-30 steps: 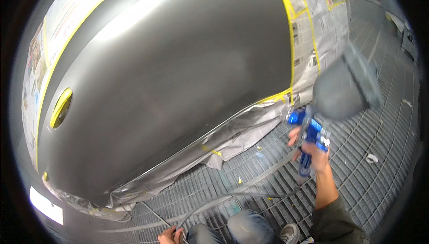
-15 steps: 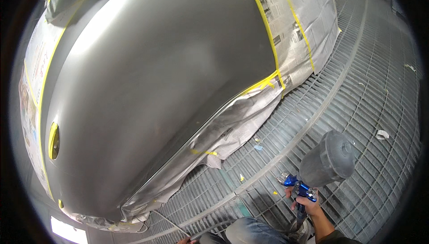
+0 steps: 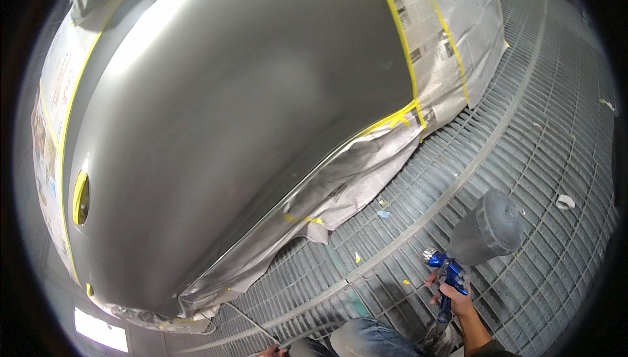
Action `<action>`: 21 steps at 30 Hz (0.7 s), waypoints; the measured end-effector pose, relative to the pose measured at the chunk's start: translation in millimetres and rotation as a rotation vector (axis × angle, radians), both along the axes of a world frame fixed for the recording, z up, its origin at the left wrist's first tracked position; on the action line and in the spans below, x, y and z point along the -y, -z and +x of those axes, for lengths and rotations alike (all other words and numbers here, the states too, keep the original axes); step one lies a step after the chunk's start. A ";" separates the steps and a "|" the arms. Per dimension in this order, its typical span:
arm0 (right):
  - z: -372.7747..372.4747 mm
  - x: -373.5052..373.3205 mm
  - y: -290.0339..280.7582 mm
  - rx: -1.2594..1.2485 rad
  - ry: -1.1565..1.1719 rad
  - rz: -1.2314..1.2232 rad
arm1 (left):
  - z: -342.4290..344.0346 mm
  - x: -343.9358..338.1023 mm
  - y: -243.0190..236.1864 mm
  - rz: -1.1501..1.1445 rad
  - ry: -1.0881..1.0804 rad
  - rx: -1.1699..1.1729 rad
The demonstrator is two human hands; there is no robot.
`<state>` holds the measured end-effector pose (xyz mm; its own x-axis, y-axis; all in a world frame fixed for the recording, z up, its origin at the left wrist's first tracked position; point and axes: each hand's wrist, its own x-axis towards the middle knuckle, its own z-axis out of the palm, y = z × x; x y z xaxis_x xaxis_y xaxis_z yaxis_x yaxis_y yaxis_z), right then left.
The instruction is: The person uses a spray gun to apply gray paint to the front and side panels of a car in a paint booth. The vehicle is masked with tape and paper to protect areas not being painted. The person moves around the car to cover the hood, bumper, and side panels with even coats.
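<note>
My right hand (image 3: 458, 298) grips a blue spray gun (image 3: 447, 274) with a grey paint cup (image 3: 485, 226) on top, held low over the grated floor with its nozzle pointing left. At the bottom edge, my left hand (image 3: 271, 352) is partly cut off, its fingers closed on a dark air hose (image 3: 282, 348). Left of the gun stands a large curved grey vehicle panel (image 3: 248, 108) with a soft sheen, edged by yellow masking tape (image 3: 412, 69). Newspaper sheets (image 3: 445, 49) cover its right side, and crumpled paper (image 3: 353, 180) hangs along its lower edge.
Metal grating (image 3: 556, 147) runs along the right and beneath the panel, with scattered paper scraps (image 3: 565, 201) and a thin pale hose (image 3: 252, 321). A lit rectangle (image 3: 99, 327) shows at lower left. My jeans-clad knee (image 3: 363, 340) is at the bottom.
Since a second ago my right hand has brought the spray gun down, away from the papered edge. In the last half second it has shifted only slightly; the view has also moved.
</note>
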<state>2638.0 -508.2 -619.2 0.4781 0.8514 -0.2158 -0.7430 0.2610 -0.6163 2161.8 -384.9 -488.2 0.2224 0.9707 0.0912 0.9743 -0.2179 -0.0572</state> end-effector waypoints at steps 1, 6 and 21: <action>1.4 1.1 1.8 -0.011 0.012 -0.006 | 2.5 0.5 0.6 0.009 0.002 0.017; 3.2 8.8 1.4 -0.015 0.134 -0.048 | 12.9 -2.9 1.5 0.028 0.004 -0.017; -9.7 32.3 31.1 0.064 -0.263 -0.317 | 16.4 10.3 -5.4 -0.002 -0.039 0.251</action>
